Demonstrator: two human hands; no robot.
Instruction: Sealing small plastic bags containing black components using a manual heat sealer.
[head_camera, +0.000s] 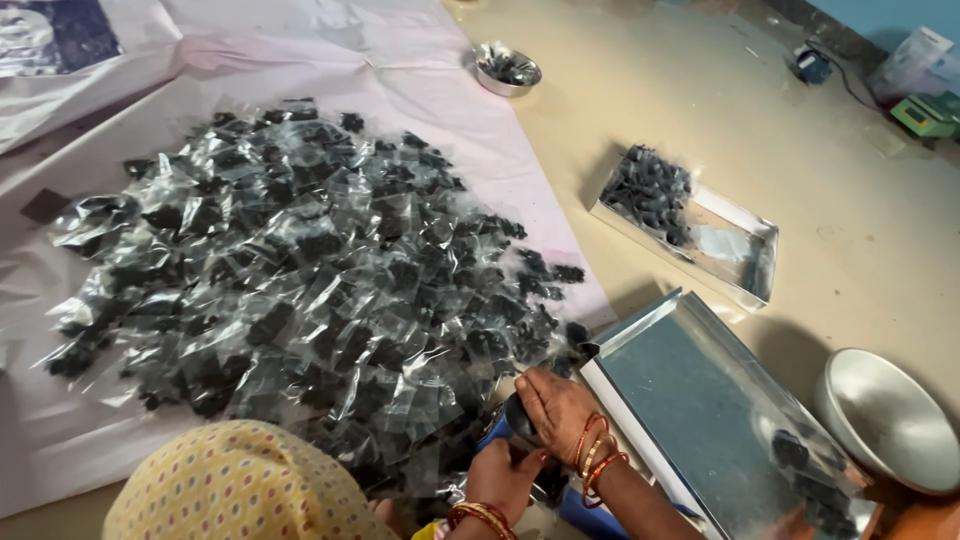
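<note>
My right hand (556, 404) reaches in from the lower right, orange and red bangles on its wrist, and its fingers close over a dark rounded object (518, 420). Just below, my left hand (506, 476), also bangled, curls against the same dark object; what it is stays unclear. Both hands sit at the near edge of a big heap of small clear plastic packets (300, 270), each holding black pieces. The heap lies on a pale pink sheet (400, 60).
A long steel tray (700, 400) with a few black pieces lies right of my hands, a steel bowl (885, 420) beyond it. Another steel tray (735, 250) holds loose black pieces. A small steel bowl (507, 68) sits far back. Yellow patterned cloth (240, 485) fills the bottom left.
</note>
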